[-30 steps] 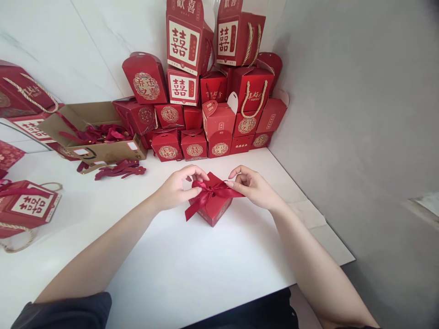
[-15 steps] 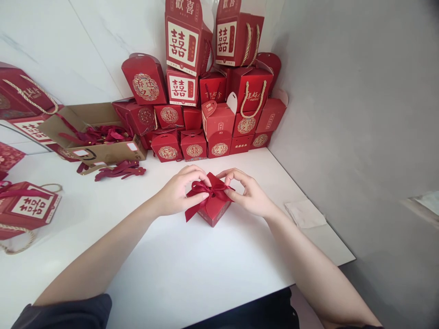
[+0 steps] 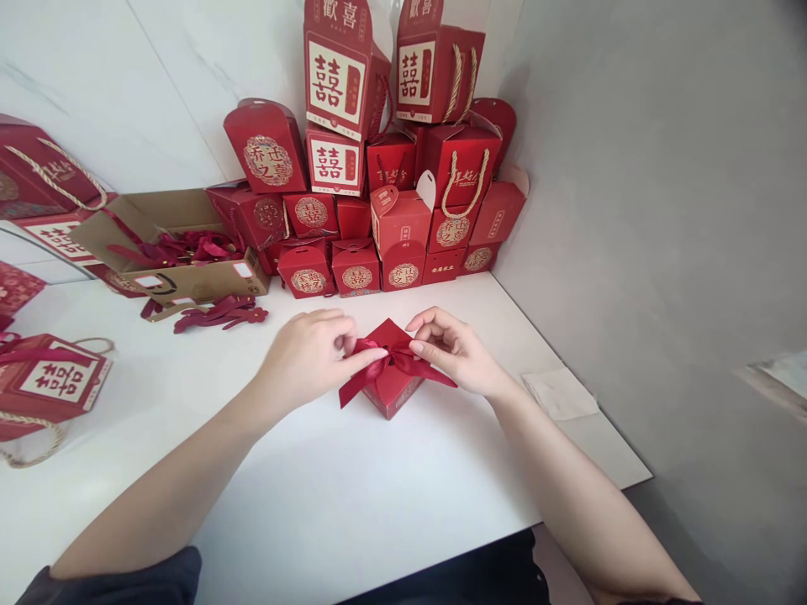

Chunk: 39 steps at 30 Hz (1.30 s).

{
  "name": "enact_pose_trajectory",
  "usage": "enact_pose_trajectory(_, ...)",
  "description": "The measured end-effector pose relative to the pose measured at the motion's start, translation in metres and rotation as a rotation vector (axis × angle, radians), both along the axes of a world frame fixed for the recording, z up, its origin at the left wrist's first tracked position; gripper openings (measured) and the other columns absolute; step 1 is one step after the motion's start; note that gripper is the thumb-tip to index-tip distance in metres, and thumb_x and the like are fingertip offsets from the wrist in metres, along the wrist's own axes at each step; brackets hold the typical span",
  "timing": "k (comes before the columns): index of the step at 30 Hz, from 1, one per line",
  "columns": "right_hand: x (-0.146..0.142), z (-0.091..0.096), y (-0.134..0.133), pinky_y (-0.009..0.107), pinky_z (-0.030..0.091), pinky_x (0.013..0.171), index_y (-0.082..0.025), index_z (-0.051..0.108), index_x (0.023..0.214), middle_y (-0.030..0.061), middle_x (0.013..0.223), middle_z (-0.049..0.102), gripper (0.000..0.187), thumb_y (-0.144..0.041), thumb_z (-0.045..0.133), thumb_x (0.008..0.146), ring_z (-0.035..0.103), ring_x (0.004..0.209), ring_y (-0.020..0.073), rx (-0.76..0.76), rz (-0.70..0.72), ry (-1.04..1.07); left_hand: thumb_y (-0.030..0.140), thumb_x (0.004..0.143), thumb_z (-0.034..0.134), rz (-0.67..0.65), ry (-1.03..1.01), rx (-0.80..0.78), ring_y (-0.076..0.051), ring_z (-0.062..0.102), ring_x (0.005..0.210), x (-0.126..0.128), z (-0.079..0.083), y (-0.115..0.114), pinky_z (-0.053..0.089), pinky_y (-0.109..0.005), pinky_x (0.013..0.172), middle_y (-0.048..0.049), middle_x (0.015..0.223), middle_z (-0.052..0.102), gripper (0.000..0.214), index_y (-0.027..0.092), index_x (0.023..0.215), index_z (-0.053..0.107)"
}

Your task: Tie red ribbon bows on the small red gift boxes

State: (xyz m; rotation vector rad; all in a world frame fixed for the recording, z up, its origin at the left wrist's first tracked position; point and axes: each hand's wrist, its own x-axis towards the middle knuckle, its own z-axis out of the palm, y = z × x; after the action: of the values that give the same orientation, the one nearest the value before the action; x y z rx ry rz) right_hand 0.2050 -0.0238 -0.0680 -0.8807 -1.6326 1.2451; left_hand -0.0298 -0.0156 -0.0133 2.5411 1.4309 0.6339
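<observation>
The red gift box (image 3: 386, 391) sits on the white table (image 3: 353, 496) between both hands, one corner toward the person. Compared with half a second ago, the satin ribbon (image 3: 403, 360) on top is pulled wider, its right tail now stretched out under the right hand (image 3: 452, 351) instead of a tight bow. The left hand (image 3: 306, 357) is curled, fingers pinching ribbon at the knot; the right hand is half open, thumb and forefinger pinching ribbon. Past the left hand, loose red ribbons (image 3: 220, 313) lie by a kraft carton (image 3: 195, 284); a stack of red boxes (image 3: 403, 223) stands ahead.
</observation>
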Motion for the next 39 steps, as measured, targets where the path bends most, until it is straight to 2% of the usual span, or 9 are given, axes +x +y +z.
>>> enact_pose_trajectory(2, -0.001, -0.001, 0.0, 0.026, 0.045, 0.062, -0.022, 0.055, 0.103, -0.0022, 0.074, 0.058, 0.025, -0.041, 0.062, 0.088, 0.055, 0.063, 0.0124, -0.03, 0.022, 0.014, 0.057, 0.073, 0.068, 0.057, 0.121, -0.104, -0.012, 0.033, 0.041, -0.007, 0.005, -0.006, 0.023, -0.027, 0.045, 0.0014, 0.042, 0.041, 0.051, 0.019, 0.044, 0.049)
enact_pose_trajectory(4, -0.002, -0.003, 0.001, 0.027, 0.046, 0.064, -0.022, 0.055, 0.102, -0.003, 0.071, 0.058, 0.024, -0.04, 0.063, 0.087, 0.056, 0.063, 0.0125, -0.047, 0.029, 0.024, 0.059, 0.072, 0.068, 0.012, 0.181, -0.332, -0.01, 0.024, 0.035, -0.013, 0.005, -0.007, 0.015, -0.028, 0.041, 0.0027, 0.036, 0.031, 0.056, 0.02, 0.038, 0.046)
enact_pose_trajectory(6, -0.003, -0.005, 0.002, 0.027, 0.046, 0.064, -0.022, 0.055, 0.1, -0.0032, 0.071, 0.058, 0.024, -0.039, 0.064, 0.087, 0.057, 0.063, 0.0124, -0.063, 0.036, 0.051, 0.059, 0.072, 0.068, -0.065, 0.158, -0.565, -0.009, 0.021, 0.033, -0.015, 0.002, -0.002, 0.013, -0.028, 0.038, 0.0037, 0.037, 0.03, 0.055, 0.02, 0.039, 0.047)
enact_pose_trajectory(8, -0.004, -0.008, 0.004, 0.027, 0.047, 0.064, -0.021, 0.056, 0.1, -0.0027, 0.072, 0.059, 0.023, -0.039, 0.064, 0.087, 0.057, 0.064, 0.0123, -0.07, 0.043, 0.093, 0.057, 0.072, 0.068, -0.104, 0.071, -0.72, -0.009, 0.026, 0.034, -0.015, -0.002, 0.006, 0.016, -0.026, 0.038, 0.0036, 0.04, 0.037, 0.049, 0.02, 0.045, 0.053)
enact_pose_trajectory(10, -0.005, -0.01, 0.005, 0.027, 0.047, 0.064, -0.021, 0.055, 0.1, -0.002, 0.074, 0.06, 0.022, -0.038, 0.064, 0.087, 0.057, 0.066, 0.0123, -0.083, 0.07, 0.148, 0.054, 0.076, 0.067, -0.125, -0.052, -0.802, -0.011, 0.043, 0.042, -0.015, -0.006, 0.015, 0.028, -0.024, 0.041, 0.0009, 0.051, 0.054, 0.04, 0.02, 0.055, 0.063)
enact_pose_trajectory(13, -0.006, -0.01, 0.006, 0.026, 0.047, 0.063, -0.021, 0.056, 0.098, -0.0015, 0.076, 0.06, 0.022, -0.038, 0.065, 0.087, 0.057, 0.068, 0.0125, -0.123, 0.138, 0.216, 0.049, 0.083, 0.061, -0.177, -0.207, -0.889, -0.015, 0.061, 0.066, -0.017, -0.009, 0.027, 0.045, -0.024, 0.061, -0.0039, 0.071, 0.069, 0.035, 0.019, 0.068, 0.07)
enact_pose_trajectory(15, -0.006, -0.009, 0.006, 0.025, 0.047, 0.062, -0.021, 0.057, 0.096, -0.002, 0.075, 0.058, 0.022, -0.038, 0.066, 0.086, 0.055, 0.067, 0.0119, -0.153, 0.157, 0.246, 0.047, 0.085, 0.06, -0.206, -0.238, -0.937, -0.015, 0.061, 0.07, -0.019, -0.01, 0.032, 0.047, -0.025, 0.069, -0.0042, 0.072, 0.069, 0.036, 0.018, 0.068, 0.07)
enact_pose_trajectory(22, -0.005, -0.009, 0.008, 0.022, 0.041, 0.055, -0.021, 0.058, 0.093, -0.0035, 0.073, 0.054, 0.023, -0.036, 0.071, 0.083, 0.049, 0.058, 0.0082, -0.21, 0.132, 0.33, 0.042, 0.085, 0.061, -0.293, -0.25, -1.005, -0.014, 0.06, 0.071, -0.022, -0.009, 0.037, 0.046, -0.026, 0.073, -0.0038, 0.074, 0.07, 0.032, 0.016, 0.069, 0.071)
enact_pose_trajectory(39, -0.015, -0.028, 0.016, 0.021, 0.04, 0.053, -0.023, 0.051, 0.083, -0.0052, 0.072, 0.054, 0.03, -0.031, 0.079, 0.075, 0.049, 0.056, 0.0078, -0.287, 0.123, 0.535, 0.037, 0.084, 0.065, -0.341, -0.237, -1.07, -0.014, 0.061, 0.075, -0.025, -0.016, 0.045, 0.044, -0.026, 0.078, -0.0031, 0.073, 0.069, 0.028, 0.015, 0.069, 0.072)
